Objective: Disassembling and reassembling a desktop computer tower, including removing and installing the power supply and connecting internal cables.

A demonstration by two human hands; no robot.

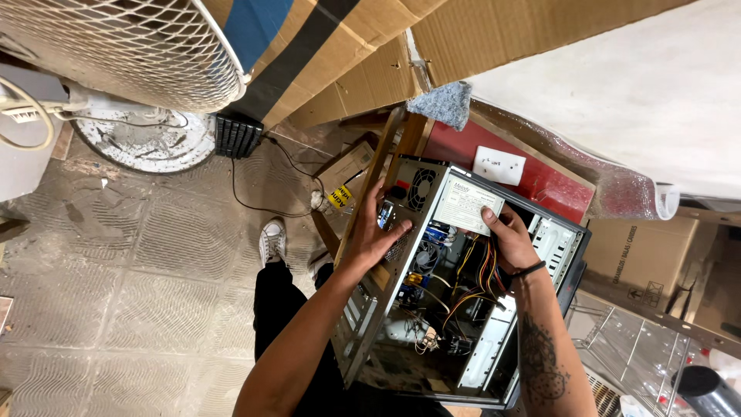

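An open desktop computer case [363, 309] stands in front of me, its inside full of boards and coloured cables [471, 282]. A grey power supply unit [455, 202] with a fan grille and a white label sits at the case's top corner. My left hand [378, 228] is pressed against the rear panel of the case, fingers spread beside the fan grille. My right hand [505, 235] grips the labelled side of the power supply from inside the case. A black band circles my right wrist.
A white floor fan [139, 46] and its round base [147, 139] stand at the upper left on the tiled floor. Cardboard boxes [370, 54] lean above. A black cable [255, 197] trails on the floor. A wire rack [633, 347] and a box [637, 251] are at the right.
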